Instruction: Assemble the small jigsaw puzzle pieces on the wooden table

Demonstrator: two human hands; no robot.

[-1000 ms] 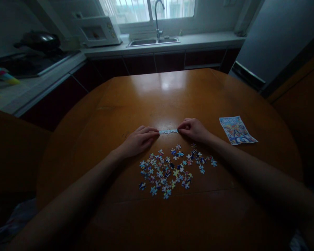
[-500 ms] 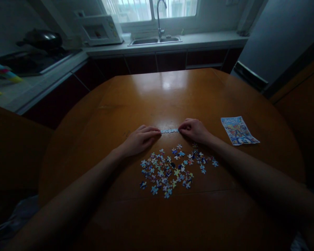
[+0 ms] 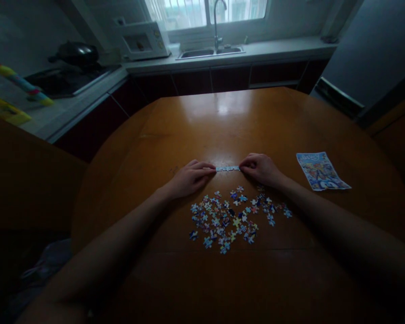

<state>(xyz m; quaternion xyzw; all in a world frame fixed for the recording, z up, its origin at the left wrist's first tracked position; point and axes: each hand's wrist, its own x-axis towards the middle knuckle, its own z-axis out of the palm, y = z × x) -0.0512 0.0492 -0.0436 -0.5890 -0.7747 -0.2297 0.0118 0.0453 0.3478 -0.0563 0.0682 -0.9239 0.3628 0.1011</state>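
A short straight strip of joined jigsaw puzzle pieces (image 3: 227, 168) lies flat on the wooden table, pale blue and white. At its left end, my left hand (image 3: 193, 177) grips it with the fingers pressed together. My right hand (image 3: 261, 168) pinches the strip's right end between thumb and fingertips. The end pieces are partly hidden under my fingers. Nearer to me, a loose heap of small multicoloured puzzle pieces (image 3: 236, 222) spreads across the table, some of them close below my right wrist.
The round-ended wooden table (image 3: 189, 130) fills the middle. A printed picture sheet (image 3: 320, 172) lies at the right. Beyond the table are a counter with a sink (image 3: 197, 53), a microwave (image 3: 141, 41) and, at the left, a dark pan (image 3: 76, 54) on a stove.
The whole view has shifted, so the table and things appear farther right. Both hands keep hold of the strip's ends, and the strip looks unchanged.
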